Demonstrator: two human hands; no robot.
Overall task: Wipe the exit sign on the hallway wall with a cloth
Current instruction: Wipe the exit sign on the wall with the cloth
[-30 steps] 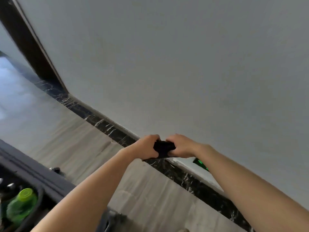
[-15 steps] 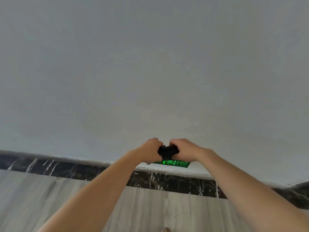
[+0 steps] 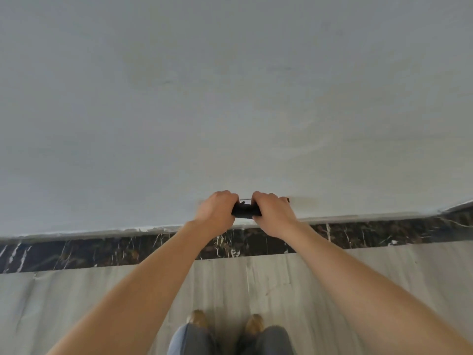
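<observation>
A small black cloth (image 3: 245, 210) is bunched between my two hands, low in front of the pale grey hallway wall (image 3: 230, 98). My left hand (image 3: 216, 212) grips its left end and my right hand (image 3: 275, 213) grips its right end, knuckles up. The hands and cloth sit just above the wall's lower edge. The green exit sign is hidden behind my hands; only a thin edge and a dark corner (image 3: 288, 200) peek out by my right hand.
A dark marble skirting strip (image 3: 102, 252) runs along the base of the wall. Below it lies pale wood-grain floor (image 3: 64, 303). My two shoes (image 3: 225, 322) and trouser legs stand close to the wall, at the bottom of the view.
The view has tilted down and closer to the wall, bringing my feet into sight. My hands with the cloth now cover the green sign that showed below them before.
</observation>
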